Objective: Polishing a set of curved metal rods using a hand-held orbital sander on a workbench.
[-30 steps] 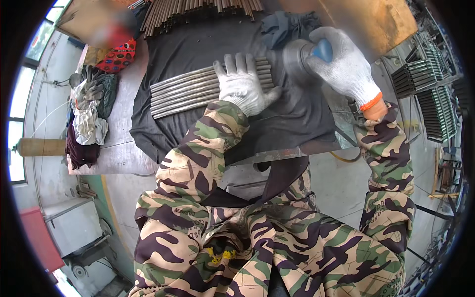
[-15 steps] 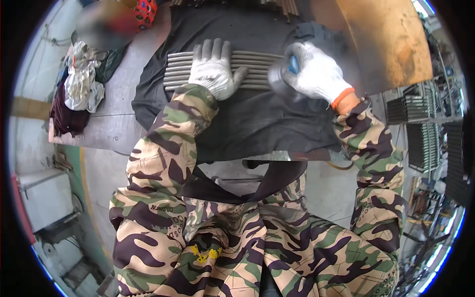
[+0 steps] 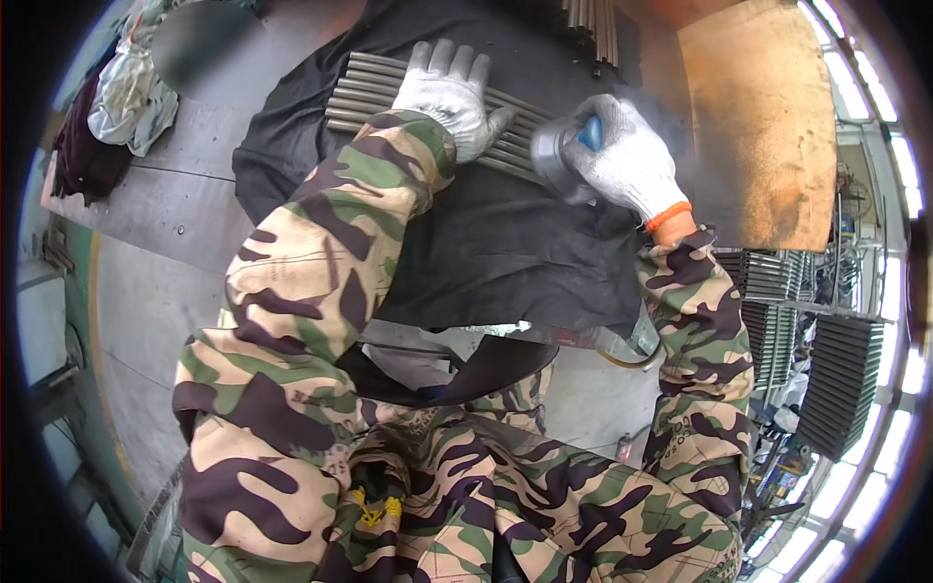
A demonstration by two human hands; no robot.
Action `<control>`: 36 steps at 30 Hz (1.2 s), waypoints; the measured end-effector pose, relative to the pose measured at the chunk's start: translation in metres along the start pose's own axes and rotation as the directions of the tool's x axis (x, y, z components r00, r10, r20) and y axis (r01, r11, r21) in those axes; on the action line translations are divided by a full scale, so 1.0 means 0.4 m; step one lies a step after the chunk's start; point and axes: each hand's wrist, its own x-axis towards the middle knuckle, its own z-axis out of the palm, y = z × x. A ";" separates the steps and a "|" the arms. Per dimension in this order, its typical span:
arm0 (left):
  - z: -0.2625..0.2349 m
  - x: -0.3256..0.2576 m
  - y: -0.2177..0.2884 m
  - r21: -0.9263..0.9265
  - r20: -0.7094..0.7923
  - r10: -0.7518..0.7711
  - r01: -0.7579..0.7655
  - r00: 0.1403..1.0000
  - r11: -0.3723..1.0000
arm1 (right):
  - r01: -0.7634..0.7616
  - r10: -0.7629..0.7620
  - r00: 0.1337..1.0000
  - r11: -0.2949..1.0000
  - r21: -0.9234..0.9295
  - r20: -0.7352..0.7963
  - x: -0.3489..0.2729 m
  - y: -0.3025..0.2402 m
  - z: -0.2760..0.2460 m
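Note:
Several grey metal rods [image 3: 362, 95] lie side by side on a black cloth [image 3: 505, 257]. My left hand [image 3: 449, 100], in a white glove with grey fingertips, rests flat across them, fingers stretched and thumb out to the right. In a similar glove with an orange cuff, my right hand [image 3: 630, 160] is wrapped round a palm sander [image 3: 552, 155] with a blue top and a round grey body. The sander is at the right ends of the rods and hides them there. Its underside is out of sight.
More metal rods [image 3: 589, 31] lie at the far edge of the cloth. A rust-stained tan board [image 3: 763, 126] stands to the right. Crumpled white and dark cloths [image 3: 121, 112] lie at the left of the metal table [image 3: 199, 209]. Stacked dark bars [image 3: 841, 384] sit beyond my right arm.
The whole view has turned and shifted, so the rods now slant down to the right. My left hand stays flat on them; the right keeps its hold on the sander, which looks less blurred.

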 end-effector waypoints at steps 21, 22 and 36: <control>-0.038 0.000 -0.019 0.005 0.150 0.081 -0.083 0.985 0.997 | 0.011 -0.011 0.999 1.000 -0.021 -0.043 0.014 0.025 0.016; -0.044 0.002 -0.032 -0.005 0.146 0.087 -0.087 0.985 0.996 | 0.029 -0.030 0.998 0.999 -0.016 -0.047 0.031 0.022 0.012; -0.187 -0.337 0.189 -0.621 -0.034 0.488 -0.401 0.872 0.673 | -0.011 0.009 0.999 0.999 -0.051 -0.040 -0.003 0.014 0.004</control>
